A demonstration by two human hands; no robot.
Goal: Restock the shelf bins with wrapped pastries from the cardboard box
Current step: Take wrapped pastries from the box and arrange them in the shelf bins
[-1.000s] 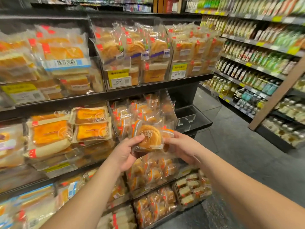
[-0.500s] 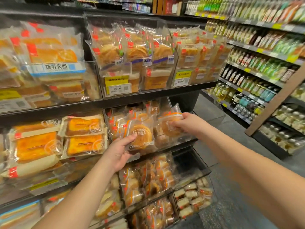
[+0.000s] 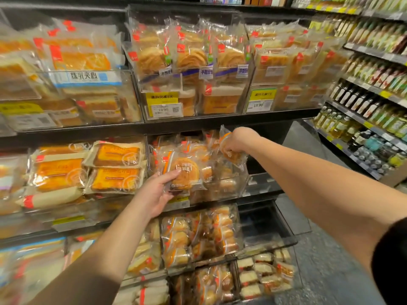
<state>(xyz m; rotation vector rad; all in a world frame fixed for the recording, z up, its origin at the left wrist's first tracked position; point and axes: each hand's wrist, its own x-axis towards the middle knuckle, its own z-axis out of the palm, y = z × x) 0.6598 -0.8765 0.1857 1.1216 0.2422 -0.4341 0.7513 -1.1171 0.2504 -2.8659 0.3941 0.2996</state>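
Note:
My left hand [image 3: 157, 190] holds a round wrapped pastry [image 3: 186, 176] by its lower left edge, in front of the clear middle-shelf bin [image 3: 243, 190]. My right hand [image 3: 236, 140] reaches over the bin's right side and pinches a second wrapped pastry [image 3: 229, 150], which hangs down among the pastries inside. The bin is packed with several similar round pastries in clear wrappers. The cardboard box is out of view.
Bins of wrapped bread and cake [image 3: 114, 168] fill the shelves to the left, above and below. An empty clear bin [image 3: 264, 227] sits lower right. A shelf of bottles [image 3: 363, 111] lines the aisle on the right, with grey floor [image 3: 330, 271] between.
My right hand took one pastry off to the right and moved it up and into the bin's right side. My left hand rose slightly with the other pastry. The view moved closer to the shelf.

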